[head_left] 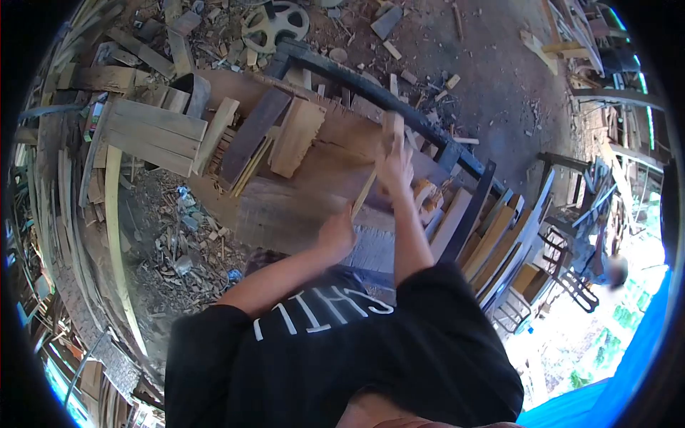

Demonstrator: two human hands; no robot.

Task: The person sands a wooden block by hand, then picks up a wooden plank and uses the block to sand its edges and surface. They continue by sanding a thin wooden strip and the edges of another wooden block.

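Observation:
My left hand (pixel 337 234) is closed around the near end of a thin light wood strip (pixel 365 191), low over the workbench (pixel 314 207). Farther forward and to the right, my right hand (pixel 394 165) is closed on a small wooden block (pixel 392 127), near the far end of the strip. Whether the block touches the strip cannot be made out. Left of my hands, a notched wood piece (pixel 298 137) and a dark board (pixel 255 135) lie on the bench.
A black beam (pixel 357 77) runs along the bench's far side. Planks (pixel 492 228) lean at the right. Wood scraps (pixel 189 242) litter the ground at the left. A spoked metal wheel (pixel 275 27) lies beyond the bench.

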